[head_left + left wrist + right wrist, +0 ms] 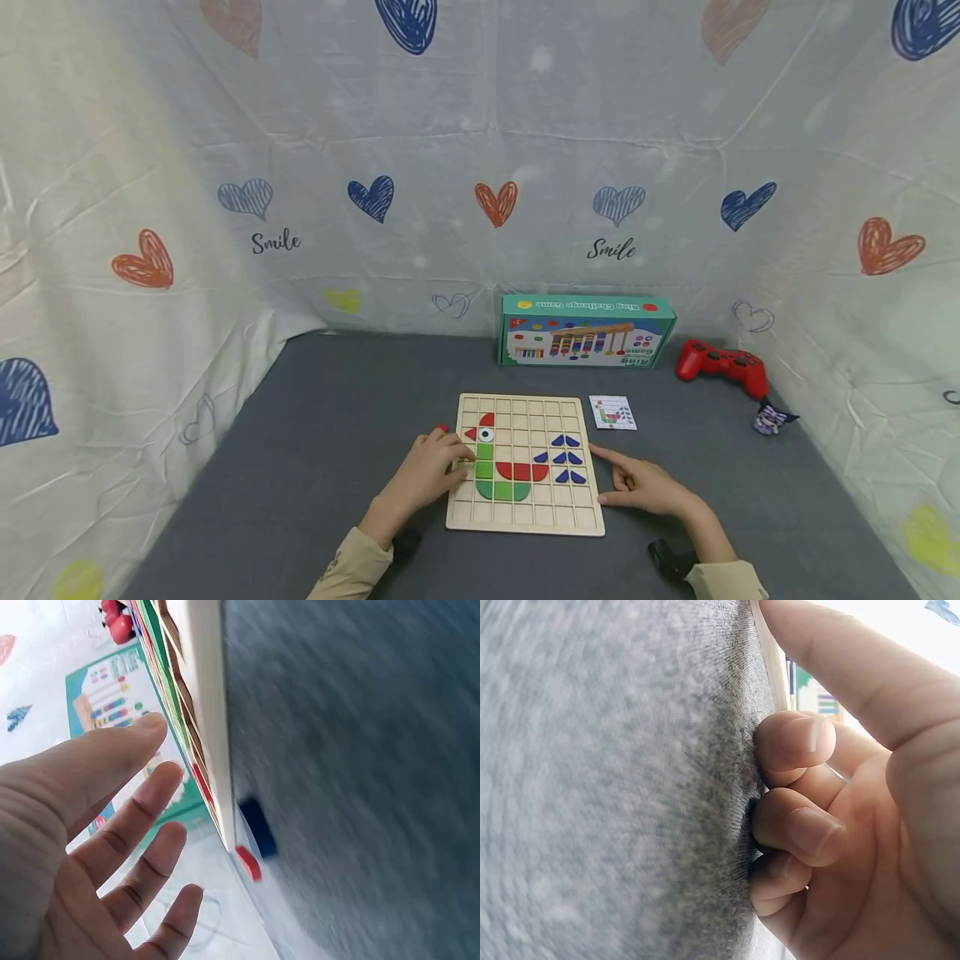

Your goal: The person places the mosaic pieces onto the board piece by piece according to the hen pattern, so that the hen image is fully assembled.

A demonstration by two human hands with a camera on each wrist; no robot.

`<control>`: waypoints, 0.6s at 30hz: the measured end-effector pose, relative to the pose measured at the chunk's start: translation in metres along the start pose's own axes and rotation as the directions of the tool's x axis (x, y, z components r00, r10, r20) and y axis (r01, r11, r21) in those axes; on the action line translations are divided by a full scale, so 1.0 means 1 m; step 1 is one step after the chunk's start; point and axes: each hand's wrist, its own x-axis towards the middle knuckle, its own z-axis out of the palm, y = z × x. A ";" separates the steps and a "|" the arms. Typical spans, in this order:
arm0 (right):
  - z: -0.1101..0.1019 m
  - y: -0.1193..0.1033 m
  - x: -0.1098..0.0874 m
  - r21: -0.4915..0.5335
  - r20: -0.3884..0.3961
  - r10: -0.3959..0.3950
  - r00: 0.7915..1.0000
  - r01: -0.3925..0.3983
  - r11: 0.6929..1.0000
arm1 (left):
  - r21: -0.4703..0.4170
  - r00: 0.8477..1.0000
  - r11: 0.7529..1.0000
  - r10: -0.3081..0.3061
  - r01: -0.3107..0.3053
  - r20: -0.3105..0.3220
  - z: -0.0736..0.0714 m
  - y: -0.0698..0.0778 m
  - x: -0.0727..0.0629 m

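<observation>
A wooden grid board (525,515) lies on the table, bearing red, green and blue pieces that form a bird shape. My left hand (429,468) hovers at the board's left edge with fingertips over the grid; the left wrist view shows them spread with nothing between them. Beyond that hand, a red piece (248,864) and a dark blue piece (259,826) lie on the table beside the board. With its index finger and thumb extended, my right hand (643,485) touches the board's right edge. Its other fingers curl inward and rest on the cloth in the right wrist view.
A small picture card (612,412) showing a similar bird lies right of the board's top corner. Behind stands a green game box (585,331). A red game controller (722,367) and a small dark figure (772,418) sit at the back right.
</observation>
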 end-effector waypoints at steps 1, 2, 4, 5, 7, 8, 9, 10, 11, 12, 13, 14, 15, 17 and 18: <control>0.000 0.000 0.000 -0.003 0.000 -0.002 1.000 0.002 1.000 | -0.004 1.000 1.000 -0.008 0.008 -0.003 -0.001 -0.002 -0.001; 0.000 0.000 0.000 -0.008 0.000 -0.002 1.000 0.002 1.000 | -0.008 1.000 1.000 -0.018 0.018 -0.003 -0.002 -0.004 -0.003; 0.000 0.000 0.000 -0.012 0.000 -0.004 1.000 0.004 1.000 | -0.003 0.999 0.999 -0.041 0.041 0.001 -0.003 -0.008 -0.004; 0.000 0.000 0.000 -0.016 0.000 -0.004 1.000 0.004 1.000 | 0.005 0.999 0.999 -0.049 0.049 0.004 -0.003 -0.010 -0.005; 0.000 0.000 0.000 -0.022 -0.002 -0.005 1.000 0.005 1.000 | 0.027 0.998 0.998 -0.063 0.062 0.007 -0.005 -0.014 -0.007; 0.000 0.000 0.000 -0.023 -0.002 -0.005 1.000 0.005 1.000 | 0.038 0.998 0.997 -0.067 0.067 0.007 -0.005 -0.015 -0.008; 0.000 0.001 0.000 -0.025 -0.002 -0.005 1.000 0.005 1.000 | 0.050 0.998 0.996 -0.070 0.069 0.007 -0.006 -0.016 -0.009; 0.000 0.001 0.000 -0.026 -0.002 -0.005 1.000 0.005 1.000 | 0.053 0.997 0.996 -0.073 0.072 0.008 -0.006 -0.018 -0.010; 0.000 0.001 0.000 -0.027 -0.002 -0.006 1.000 0.006 1.000 | 0.055 0.997 0.996 -0.075 0.074 0.010 -0.007 -0.019 -0.011; 0.000 0.001 0.000 -0.028 -0.002 -0.007 1.000 0.007 1.000 | 0.055 0.997 0.996 -0.076 0.076 0.013 -0.008 -0.020 -0.012; 0.000 0.001 0.000 -0.029 -0.002 -0.008 1.000 0.008 1.000 | 0.055 0.997 0.996 -0.075 0.074 0.018 -0.008 -0.021 -0.013; 0.000 0.001 0.000 -0.030 -0.001 -0.008 1.000 0.008 1.000 | 0.053 0.997 0.996 -0.077 0.076 0.026 -0.008 -0.022 -0.014; 0.000 0.001 0.000 -0.032 -0.001 -0.009 1.000 0.009 0.999 | 0.049 0.996 0.996 -0.079 0.078 0.037 -0.008 -0.024 -0.015; 0.000 0.001 0.000 -0.034 -0.002 -0.010 1.000 0.010 0.999 | 0.048 0.995 0.996 -0.083 0.080 0.058 -0.008 -0.027 -0.017; 0.000 0.001 0.000 -0.034 -0.003 -0.009 1.000 0.009 0.999 | 0.049 0.994 0.995 -0.085 0.082 0.067 -0.008 -0.028 -0.018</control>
